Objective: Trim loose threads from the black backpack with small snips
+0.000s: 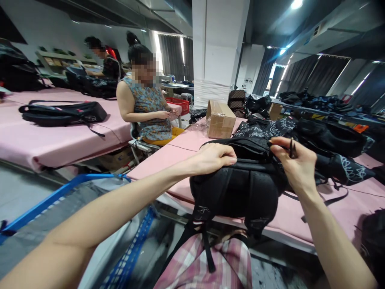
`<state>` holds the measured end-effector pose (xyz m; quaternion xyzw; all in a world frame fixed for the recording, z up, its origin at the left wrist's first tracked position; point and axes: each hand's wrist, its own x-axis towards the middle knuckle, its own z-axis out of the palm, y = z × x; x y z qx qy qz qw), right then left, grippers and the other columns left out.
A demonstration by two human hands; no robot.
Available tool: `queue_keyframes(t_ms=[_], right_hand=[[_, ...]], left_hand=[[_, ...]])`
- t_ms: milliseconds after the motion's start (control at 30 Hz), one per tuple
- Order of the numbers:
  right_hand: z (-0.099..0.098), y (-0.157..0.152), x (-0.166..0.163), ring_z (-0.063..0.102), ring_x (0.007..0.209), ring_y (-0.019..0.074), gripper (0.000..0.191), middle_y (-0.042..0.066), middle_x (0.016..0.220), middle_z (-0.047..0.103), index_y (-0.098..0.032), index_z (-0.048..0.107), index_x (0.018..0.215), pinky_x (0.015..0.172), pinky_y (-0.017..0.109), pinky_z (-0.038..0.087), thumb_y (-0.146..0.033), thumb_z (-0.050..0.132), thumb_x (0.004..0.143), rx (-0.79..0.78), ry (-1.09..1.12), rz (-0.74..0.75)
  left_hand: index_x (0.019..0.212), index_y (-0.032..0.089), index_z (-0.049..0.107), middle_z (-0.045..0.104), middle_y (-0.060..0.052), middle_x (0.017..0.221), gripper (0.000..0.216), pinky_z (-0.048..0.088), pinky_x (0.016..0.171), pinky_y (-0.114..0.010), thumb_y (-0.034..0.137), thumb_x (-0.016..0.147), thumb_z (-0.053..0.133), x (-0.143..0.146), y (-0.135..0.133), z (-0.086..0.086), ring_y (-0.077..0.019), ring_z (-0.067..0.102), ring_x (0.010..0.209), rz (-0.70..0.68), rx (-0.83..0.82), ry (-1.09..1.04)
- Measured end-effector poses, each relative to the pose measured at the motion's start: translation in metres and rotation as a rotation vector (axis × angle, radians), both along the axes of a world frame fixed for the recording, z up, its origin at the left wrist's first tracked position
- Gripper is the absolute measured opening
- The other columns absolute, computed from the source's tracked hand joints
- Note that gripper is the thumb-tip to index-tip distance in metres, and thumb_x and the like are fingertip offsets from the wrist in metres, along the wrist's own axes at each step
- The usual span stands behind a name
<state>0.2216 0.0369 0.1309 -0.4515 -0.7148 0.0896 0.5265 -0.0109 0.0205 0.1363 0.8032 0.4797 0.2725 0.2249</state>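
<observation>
A black backpack point(237, 188) lies at the near edge of the pink-covered table, its padded shoulder straps toward me and one webbing end hanging over my lap. My left hand point(218, 156) is closed over its upper edge, thumb on the near side. At the right end of that edge, the thumb and index finger of my right hand point(296, 160) pinch a small dark part of the bag; whether it is a zipper pull or fabric I cannot tell. A slim dark pointed tool point(291, 148), possibly thread snips, pokes out between the fingers of this same hand.
More black backpacks point(331, 138) with white line patterns are piled at right. Behind mine stands an open cardboard box point(221, 120). A seated co-worker point(147, 104) is across the gap, near another pink table point(39, 140). A blue-rimmed bin point(75, 180) stands at my left.
</observation>
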Motion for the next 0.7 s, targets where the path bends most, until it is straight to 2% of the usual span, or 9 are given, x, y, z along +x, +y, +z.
queue_keyframes(t_ms=[100, 167, 233, 333, 467, 533, 633, 700], right_hand=[[-0.020, -0.027, 0.026, 0.056, 0.066, 0.0169, 0.019, 0.003, 0.076, 0.065, -0.021, 0.066, 0.076, 0.059, 0.028, 0.042, -0.038, 0.059, 0.081, -0.010, 0.026, -0.130], [-0.037, -0.044, 0.043, 0.057, 0.062, 0.0178, 0.023, 0.003, 0.068, 0.064, -0.021, 0.066, 0.072, 0.059, 0.029, 0.044, -0.041, 0.059, 0.081, -0.142, 0.040, -0.148], [-0.050, -0.053, 0.052, 0.060, 0.068, 0.0212, 0.025, 0.004, 0.071, 0.066, -0.020, 0.068, 0.076, 0.064, 0.032, 0.048, -0.045, 0.064, 0.076, -0.313, 0.040, -0.114], [-0.061, -0.053, 0.042, 0.062, 0.077, 0.0240, 0.031, 0.006, 0.081, 0.068, -0.018, 0.069, 0.080, 0.069, 0.033, 0.050, -0.046, 0.071, 0.068, -0.498, 0.128, -0.003], [-0.063, -0.048, 0.004, 0.061, 0.074, 0.0205, 0.037, 0.006, 0.085, 0.066, -0.017, 0.064, 0.090, 0.068, 0.032, 0.051, -0.046, 0.070, 0.068, -0.686, 0.456, 0.331], [-0.063, -0.048, -0.011, 0.059, 0.071, 0.0186, 0.030, 0.005, 0.080, 0.064, -0.016, 0.063, 0.083, 0.066, 0.030, 0.050, -0.042, 0.067, 0.070, -0.663, 0.378, 0.392], [-0.064, -0.051, -0.019, 0.053, 0.065, 0.0155, 0.022, 0.001, 0.070, 0.059, -0.015, 0.059, 0.071, 0.061, 0.026, 0.045, -0.037, 0.061, 0.074, -0.529, 0.153, 0.322], [-0.067, -0.052, -0.016, 0.051, 0.065, 0.0151, 0.022, 0.001, 0.069, 0.058, -0.015, 0.059, 0.073, 0.060, 0.025, 0.043, -0.037, 0.058, 0.077, -0.471, 0.087, 0.293]], left_hand=[[0.064, 0.014, 0.050, 0.050, 0.001, 0.064, 0.027, 0.029, 0.055, -0.021, 0.035, 0.081, 0.045, 0.007, 0.014, -0.001, -0.0112, 0.044, 0.062, 0.066, -0.037, -0.105], [0.062, 0.014, 0.046, 0.046, 0.000, 0.061, 0.028, 0.025, 0.053, -0.022, 0.035, 0.080, 0.044, 0.011, 0.022, -0.004, -0.0111, 0.040, 0.059, 0.078, -0.036, -0.108], [0.061, 0.014, 0.045, 0.045, 0.000, 0.060, 0.028, 0.024, 0.052, -0.022, 0.035, 0.079, 0.043, 0.016, 0.028, -0.005, -0.0111, 0.039, 0.057, 0.079, -0.035, -0.098], [0.063, 0.014, 0.048, 0.046, 0.000, 0.061, 0.028, 0.025, 0.054, -0.022, 0.037, 0.079, 0.043, 0.019, 0.034, -0.005, -0.0117, 0.041, 0.059, 0.065, -0.028, -0.094], [0.065, 0.014, 0.052, 0.051, -0.001, 0.065, 0.029, 0.028, 0.057, -0.022, 0.038, 0.078, 0.043, 0.015, 0.034, -0.009, -0.0127, 0.044, 0.064, 0.108, 0.001, -0.072], [0.066, 0.013, 0.054, 0.052, -0.001, 0.064, 0.030, 0.029, 0.059, -0.023, 0.038, 0.078, 0.043, 0.009, 0.032, -0.011, -0.0129, 0.045, 0.064, 0.153, 0.025, -0.068], [0.070, 0.013, 0.059, 0.057, -0.001, 0.067, 0.031, 0.034, 0.064, -0.023, 0.038, 0.080, 0.044, 0.001, 0.021, -0.012, -0.0134, 0.049, 0.066, 0.167, 0.076, -0.100], [0.079, 0.014, 0.063, 0.062, -0.002, 0.078, 0.029, 0.037, 0.071, -0.023, 0.038, 0.082, 0.047, -0.005, 0.007, -0.010, -0.0140, 0.053, 0.074, 0.171, 0.189, -0.166]])
